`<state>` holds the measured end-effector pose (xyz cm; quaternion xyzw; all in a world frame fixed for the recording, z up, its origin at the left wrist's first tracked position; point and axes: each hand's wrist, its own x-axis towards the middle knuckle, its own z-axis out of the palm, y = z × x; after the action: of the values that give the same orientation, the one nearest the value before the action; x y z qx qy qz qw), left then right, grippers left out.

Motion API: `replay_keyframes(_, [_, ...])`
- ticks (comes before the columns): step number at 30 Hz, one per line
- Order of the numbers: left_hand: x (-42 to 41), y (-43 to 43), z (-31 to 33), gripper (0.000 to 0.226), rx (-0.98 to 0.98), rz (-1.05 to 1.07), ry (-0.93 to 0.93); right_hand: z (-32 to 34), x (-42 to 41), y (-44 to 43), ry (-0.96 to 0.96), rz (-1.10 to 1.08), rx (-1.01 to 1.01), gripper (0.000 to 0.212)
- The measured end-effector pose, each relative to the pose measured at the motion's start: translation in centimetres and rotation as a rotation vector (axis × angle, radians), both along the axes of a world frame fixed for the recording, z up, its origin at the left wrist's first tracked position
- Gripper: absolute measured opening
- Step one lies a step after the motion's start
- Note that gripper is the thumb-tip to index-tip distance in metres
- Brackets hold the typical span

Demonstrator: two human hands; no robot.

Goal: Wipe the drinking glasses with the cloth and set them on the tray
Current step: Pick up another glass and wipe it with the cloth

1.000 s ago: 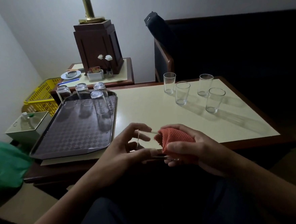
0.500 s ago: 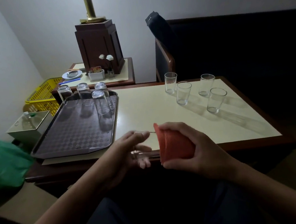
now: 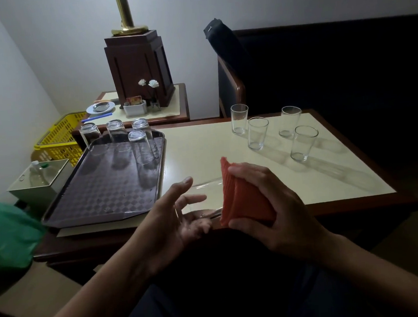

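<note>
A clear drinking glass [image 3: 207,195] lies on its side in the air over the table's near edge. Its right end is wrapped in an orange cloth [image 3: 240,200], which my right hand [image 3: 276,210] grips. My left hand [image 3: 180,219] cradles the left end loosely, thumb on top and fingers spread underneath. A dark tray [image 3: 102,198] on the left carries several upside-down glasses [image 3: 140,148] at its far end. Several upright glasses [image 3: 258,135] stand at the far right of the cream table [image 3: 328,174].
Behind the tray is a side table with a dark wooden lamp base [image 3: 140,69], a small dish and flowers. A yellow basket [image 3: 60,139], a white bin [image 3: 41,180] and a green bag [image 3: 5,229] sit to the left. A dark chair [image 3: 231,65] stands behind the table.
My left hand has loosened from a pinch to spread fingers under the glass. The cloth in my right hand has turned around the glass's end. Both hands rose slightly.
</note>
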<state>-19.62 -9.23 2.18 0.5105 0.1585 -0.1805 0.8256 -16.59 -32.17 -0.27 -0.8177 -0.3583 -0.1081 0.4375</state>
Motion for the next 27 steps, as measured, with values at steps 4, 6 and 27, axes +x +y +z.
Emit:
replay_keyframes(4, [-0.4, -1.0, -0.7, 0.059, -0.120, -0.030, -0.034, 0.0, -0.2, 2.1, 0.844, 0.099, 0.622, 0.062])
replay_keyframes(6, [-0.4, -1.4, -1.5, 0.052, -0.040, -0.037, -0.180, 0.3, 0.5, 1.7, 1.223, 0.115, 0.785, 0.072])
replay_keyframes(27, [-0.5, -0.7, -2.4, 0.068, 0.626, -0.081, -0.805, -0.4, 2.3, -0.4, 1.612, 0.258, 0.501, 0.071])
